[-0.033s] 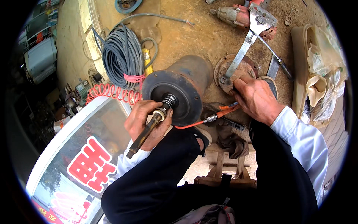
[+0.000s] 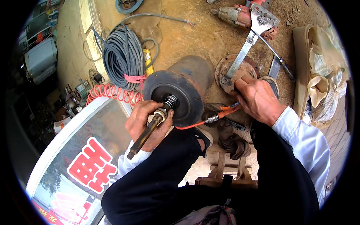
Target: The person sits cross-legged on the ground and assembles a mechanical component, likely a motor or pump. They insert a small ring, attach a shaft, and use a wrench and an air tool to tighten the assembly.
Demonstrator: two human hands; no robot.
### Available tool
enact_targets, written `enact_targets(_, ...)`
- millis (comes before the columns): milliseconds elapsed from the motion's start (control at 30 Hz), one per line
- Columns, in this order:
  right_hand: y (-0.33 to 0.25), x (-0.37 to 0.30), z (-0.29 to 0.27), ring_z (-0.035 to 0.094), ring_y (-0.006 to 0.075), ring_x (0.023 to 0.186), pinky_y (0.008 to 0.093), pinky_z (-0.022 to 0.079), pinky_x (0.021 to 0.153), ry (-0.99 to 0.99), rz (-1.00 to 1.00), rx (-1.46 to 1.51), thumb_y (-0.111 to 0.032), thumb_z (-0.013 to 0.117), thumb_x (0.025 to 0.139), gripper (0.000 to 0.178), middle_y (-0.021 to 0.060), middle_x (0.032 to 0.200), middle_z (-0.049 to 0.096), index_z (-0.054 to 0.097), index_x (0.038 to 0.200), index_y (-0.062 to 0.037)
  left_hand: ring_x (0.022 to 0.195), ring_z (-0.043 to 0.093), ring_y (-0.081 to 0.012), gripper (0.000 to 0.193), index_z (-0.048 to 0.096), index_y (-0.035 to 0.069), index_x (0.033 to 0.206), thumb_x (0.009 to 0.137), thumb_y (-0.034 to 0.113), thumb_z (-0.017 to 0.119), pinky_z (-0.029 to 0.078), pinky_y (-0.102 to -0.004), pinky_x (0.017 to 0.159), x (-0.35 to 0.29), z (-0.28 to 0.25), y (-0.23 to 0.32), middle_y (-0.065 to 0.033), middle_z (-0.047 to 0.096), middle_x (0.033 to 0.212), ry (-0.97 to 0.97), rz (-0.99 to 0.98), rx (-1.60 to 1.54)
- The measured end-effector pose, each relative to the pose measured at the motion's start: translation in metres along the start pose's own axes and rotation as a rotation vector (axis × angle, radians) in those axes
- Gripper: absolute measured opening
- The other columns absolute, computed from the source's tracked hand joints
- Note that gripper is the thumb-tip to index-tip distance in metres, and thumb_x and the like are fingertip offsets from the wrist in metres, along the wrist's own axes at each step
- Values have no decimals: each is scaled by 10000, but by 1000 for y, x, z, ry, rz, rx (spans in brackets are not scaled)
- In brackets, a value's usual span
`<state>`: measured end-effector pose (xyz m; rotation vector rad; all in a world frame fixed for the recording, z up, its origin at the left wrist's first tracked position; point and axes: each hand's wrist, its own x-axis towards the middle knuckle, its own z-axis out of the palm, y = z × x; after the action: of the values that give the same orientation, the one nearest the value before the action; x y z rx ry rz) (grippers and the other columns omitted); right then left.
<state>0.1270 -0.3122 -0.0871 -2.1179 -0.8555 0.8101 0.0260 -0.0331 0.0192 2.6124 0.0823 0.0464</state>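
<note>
A dark, worn metal cylinder (image 2: 193,69) lies on its side with its round black end plate (image 2: 153,87) facing me. From the plate's centre sticks out a metal shaft (image 2: 141,138) with a coil spring (image 2: 170,100) and a brass-coloured collar (image 2: 161,113). My left hand (image 2: 139,119) is closed round the shaft near the collar. Beside a rusty round flange (image 2: 229,85), my right hand (image 2: 258,99) has its fingers curled together; what they grip is hidden. An orange air hose (image 2: 193,125) with a metal coupling (image 2: 212,119) runs to an orange piece (image 2: 229,110) below that hand.
A coil of grey cable (image 2: 122,56) lies at the far left. A red power tool (image 2: 240,17), a flat metal bar (image 2: 242,56) and a screwdriver (image 2: 287,69) are at the far right. A box with plastic bags (image 2: 302,67) stands right; a glass panel (image 2: 101,131), left.
</note>
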Motion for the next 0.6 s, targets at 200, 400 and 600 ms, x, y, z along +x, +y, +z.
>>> enact_targets(200,4,-1,1,636,382,745,474,513,652,0,-11,-2,-121,658,834,149,165,798,604,563,822,-8,731,668,-262,346,647,11,954,661,22,829,536,-333,658,5,-1,2,-152,651,867,-34,30,-27)
enact_targets(400,4,-4,-1,641,382,748,473,515,654,0,6,-12,-120,662,833,148,164,804,610,566,829,-7,794,660,-269,385,652,5,1006,656,-6,812,532,-346,706,5,-1,3,-163,640,952,-69,-2,-54)
enact_targets(600,6,-4,1,646,380,752,469,519,658,-5,9,-2,-119,665,829,144,162,808,613,574,836,-8,851,650,-270,391,655,-3,1018,667,-6,827,523,-354,742,-4,-8,-4,-163,640,960,-99,-53,-121)
